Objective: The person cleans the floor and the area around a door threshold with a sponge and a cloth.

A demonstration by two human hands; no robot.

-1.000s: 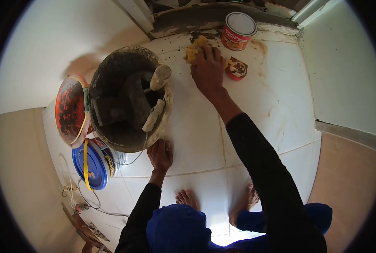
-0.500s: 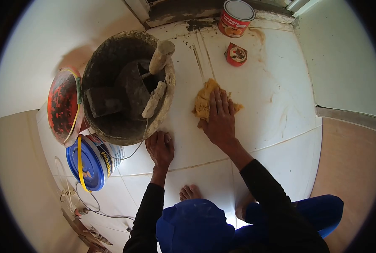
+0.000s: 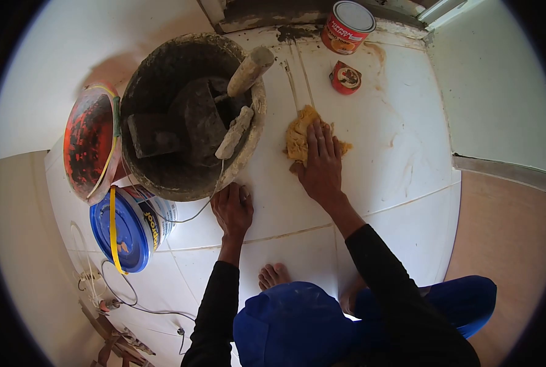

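My right hand (image 3: pixel 323 177) lies flat on a bunched yellow cloth (image 3: pixel 297 139), fingers stretched out and pressing it to the white tiles. Its thumb rests at the cloth's left edge. My left hand (image 3: pixel 232 211) is down on the floor close by the near side of a cement-crusted bucket (image 3: pixel 257 131). Its fingers are curled and the fingertips are hidden, so what they hold, if anything, does not show. Inside the bucket are trowel-like tools; one thick handle (image 3: pixel 251 72) and one crusted handle (image 3: pixel 235 133) lean on the rim. The bucket's wire handle (image 3: pixel 190 219) hangs near my left hand.
A red paint can (image 3: pixel 348 27) and a small red tub (image 3: pixel 345 78) stand at the far side. Left are a red-stained bucket (image 3: pixel 89 144) and a blue-lidded pail (image 3: pixel 126 229). A cord (image 3: pixel 144 310) runs along the lower left floor. My bare foot (image 3: pixel 274 275) is below.
My right hand and the yellow cloth have slid slightly away from me. The view has shifted a little, and the crusted bucket's rim appears farther up and right. My left hand keeps its place.
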